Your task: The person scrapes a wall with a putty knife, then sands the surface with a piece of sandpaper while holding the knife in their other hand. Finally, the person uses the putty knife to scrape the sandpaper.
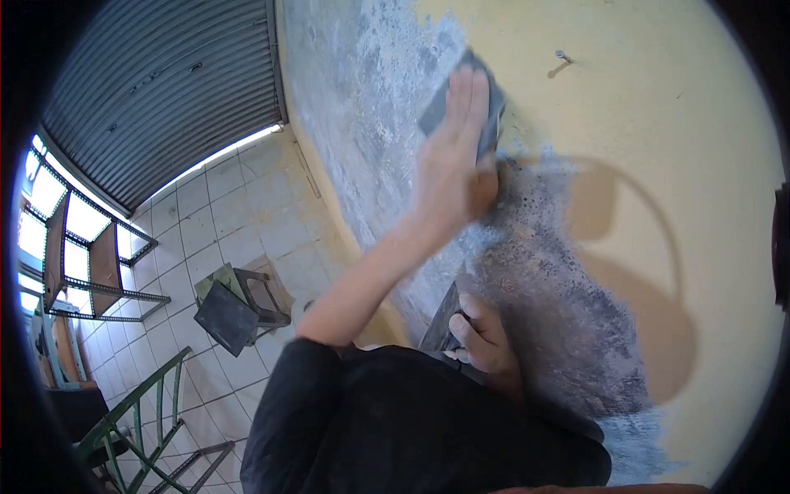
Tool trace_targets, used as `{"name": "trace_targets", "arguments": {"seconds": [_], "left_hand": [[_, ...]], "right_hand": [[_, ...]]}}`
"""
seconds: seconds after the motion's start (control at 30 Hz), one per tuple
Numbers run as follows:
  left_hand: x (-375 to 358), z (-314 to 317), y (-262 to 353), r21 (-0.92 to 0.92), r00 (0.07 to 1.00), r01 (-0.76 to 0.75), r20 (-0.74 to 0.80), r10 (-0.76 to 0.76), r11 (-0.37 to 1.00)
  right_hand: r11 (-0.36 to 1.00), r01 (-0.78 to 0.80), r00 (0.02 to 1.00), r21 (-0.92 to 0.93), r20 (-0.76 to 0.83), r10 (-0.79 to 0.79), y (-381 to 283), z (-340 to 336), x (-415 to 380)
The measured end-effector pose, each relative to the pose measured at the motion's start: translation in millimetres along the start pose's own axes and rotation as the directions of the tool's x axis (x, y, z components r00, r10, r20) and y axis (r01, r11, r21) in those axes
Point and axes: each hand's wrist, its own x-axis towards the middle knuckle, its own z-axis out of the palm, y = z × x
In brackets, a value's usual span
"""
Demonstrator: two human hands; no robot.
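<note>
My left hand point(448, 177) is raised against the wall, blurred by motion. Its fingers lie pressed together along a flat, dark grey scraper blade point(439, 109), which is tilted against the painted surface. Lower down, close to my chest, my right hand point(485, 333) grips a dark flat plate with a pointed corner point(441, 319). The thumb and curled fingers show; part of the plate is hidden behind my body. Between the hands, the wall carries a rough, mottled grey-purple coating point(535, 280), with pale blue-white patches point(387, 58) to the upper left.
Bare yellow wall point(699, 99) extends right, with a small metal hook point(563, 57) sticking out. At left are a corrugated shutter point(164, 90), metal shelving point(103, 263), a small stool with a dark board point(226, 317) and a green metal frame point(136, 403) on the tiled floor point(197, 230).
</note>
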Motion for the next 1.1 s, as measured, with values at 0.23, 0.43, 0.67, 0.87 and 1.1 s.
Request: {"name": "trace_targets", "arguments": {"seconds": [0.23,0.43,0.67,0.87,1.1], "left_hand": [[-20.4,5.4,-4.9,-0.076,0.998,-0.059,-0.011,0.059,0.995],[-1.7,1.6,-0.6,0.013,0.996,0.087,-0.026,-0.087,0.996],[-1.7,-9.0,6.7,-0.038,0.981,0.173,0.091,-0.169,0.984],[-10.1,3.8,-2.7,0.047,0.998,-0.016,-0.052,0.018,0.999],[-2.9,-6.7,-3.7,-0.043,0.992,0.127,-0.006,-0.128,0.991]], "right_hand": [[0.999,-0.016,0.999,0.033,-0.039,0.017,-8.1,3.5,4.1],[0.999,-0.050,0.998,-0.020,-0.041,0.049,-7.7,0.3,-1.8],[0.996,-0.051,0.998,0.068,-0.042,0.054,-11.5,3.9,4.6],[1.000,0.001,0.999,-0.011,0.034,-0.001,-0.4,-3.0,2.8],[0.996,0.040,0.998,-0.083,-0.038,-0.043,4.2,-1.5,7.9]]}}
